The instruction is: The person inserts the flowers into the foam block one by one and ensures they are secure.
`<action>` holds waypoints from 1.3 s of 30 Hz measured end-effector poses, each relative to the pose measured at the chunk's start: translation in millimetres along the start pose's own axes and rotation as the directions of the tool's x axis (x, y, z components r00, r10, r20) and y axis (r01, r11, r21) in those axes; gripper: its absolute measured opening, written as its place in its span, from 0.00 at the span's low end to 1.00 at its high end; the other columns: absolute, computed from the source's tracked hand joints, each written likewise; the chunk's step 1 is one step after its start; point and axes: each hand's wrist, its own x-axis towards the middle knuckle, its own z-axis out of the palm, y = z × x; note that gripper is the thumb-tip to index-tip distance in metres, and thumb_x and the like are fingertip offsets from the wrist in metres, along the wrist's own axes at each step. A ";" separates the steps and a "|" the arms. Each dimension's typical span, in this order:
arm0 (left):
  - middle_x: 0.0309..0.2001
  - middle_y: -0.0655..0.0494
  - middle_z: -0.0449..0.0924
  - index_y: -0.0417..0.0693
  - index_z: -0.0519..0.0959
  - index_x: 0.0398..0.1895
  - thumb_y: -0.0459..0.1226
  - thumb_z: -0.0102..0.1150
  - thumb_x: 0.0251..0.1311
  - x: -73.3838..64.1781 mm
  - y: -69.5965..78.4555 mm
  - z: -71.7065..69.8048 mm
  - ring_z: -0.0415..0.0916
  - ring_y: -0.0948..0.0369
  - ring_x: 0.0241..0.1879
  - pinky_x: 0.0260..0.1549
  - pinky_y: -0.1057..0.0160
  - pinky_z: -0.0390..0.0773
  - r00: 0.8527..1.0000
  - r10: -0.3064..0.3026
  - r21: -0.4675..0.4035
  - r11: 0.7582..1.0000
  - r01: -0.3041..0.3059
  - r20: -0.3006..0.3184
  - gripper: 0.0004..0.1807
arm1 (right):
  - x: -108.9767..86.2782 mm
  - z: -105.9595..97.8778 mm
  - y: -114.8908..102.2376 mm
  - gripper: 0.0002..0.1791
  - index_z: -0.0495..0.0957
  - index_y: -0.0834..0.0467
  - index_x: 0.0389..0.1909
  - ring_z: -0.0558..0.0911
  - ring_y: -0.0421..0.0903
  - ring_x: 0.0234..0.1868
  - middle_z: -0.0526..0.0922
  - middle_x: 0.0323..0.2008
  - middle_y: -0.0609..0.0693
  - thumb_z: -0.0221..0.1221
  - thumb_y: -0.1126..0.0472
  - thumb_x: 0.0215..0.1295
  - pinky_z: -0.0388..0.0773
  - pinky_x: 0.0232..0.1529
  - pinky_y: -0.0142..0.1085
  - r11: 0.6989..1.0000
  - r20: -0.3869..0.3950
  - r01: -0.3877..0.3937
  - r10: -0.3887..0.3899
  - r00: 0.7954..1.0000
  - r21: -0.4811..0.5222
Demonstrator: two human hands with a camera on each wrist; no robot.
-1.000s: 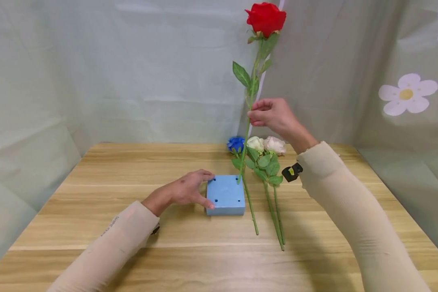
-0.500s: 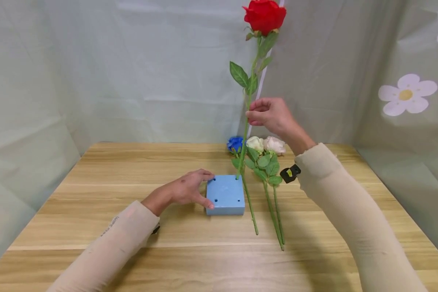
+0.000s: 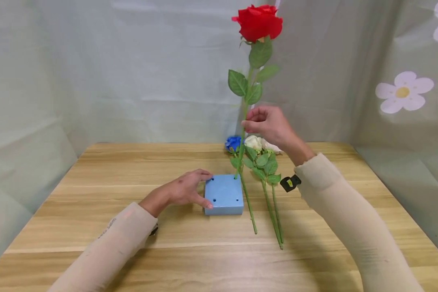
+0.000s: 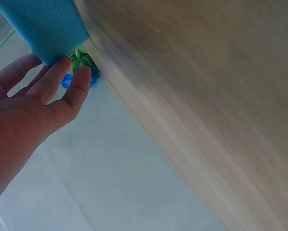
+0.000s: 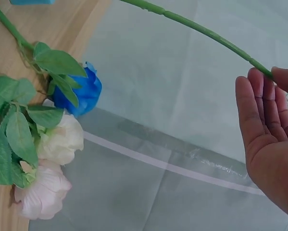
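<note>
My right hand pinches the green stem of a red rose between thumb and fingertips, about midway along it. The rose stands nearly upright, leaning slightly right, its stem's lower end at the back right hole of a light blue block; how deep it sits cannot be told. At the block's left side, my left hand holds it, thumb at the front corner and fingers at the back corner. Left fingertips lie near the block in the left wrist view. The right wrist view shows the pinched stem.
Right of the block, a blue rose, a white rose and a pale pink rose lie on the wooden table, stems toward the front. Grey-green cloth walls enclose the back and sides. Other holes show in the block's top.
The stem's lower end has shifted from the block's top onto the back right hole. The right hand has come slightly down and left, and the red bloom has turned. The left hand stays at the block.
</note>
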 end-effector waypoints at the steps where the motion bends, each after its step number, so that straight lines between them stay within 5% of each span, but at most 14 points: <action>1: 0.73 0.41 0.60 0.34 0.62 0.73 0.52 0.78 0.47 -0.3 -0.3 -0.2 0.58 0.44 0.71 0.67 0.45 0.63 1.000 -0.001 0.000 1.000 0.001 0.000 0.55 | -1.3 0.8 0.4 0.09 0.78 0.65 0.42 0.83 0.48 0.35 0.83 0.34 0.53 0.65 0.64 0.66 0.81 0.39 0.35 1.000 0.002 0.007 -0.007 1.000 -0.002; 39: 0.73 0.42 0.59 0.35 0.62 0.73 0.54 0.78 0.46 -3.2 6.4 0.4 0.58 0.46 0.72 0.68 0.46 0.62 1.000 -0.019 -0.016 1.000 0.019 0.007 0.56 | -21.6 8.1 7.9 0.12 0.79 0.64 0.43 0.81 0.48 0.38 0.83 0.36 0.54 0.65 0.59 0.67 0.77 0.40 0.36 0.995 0.003 0.080 -0.080 0.997 -0.067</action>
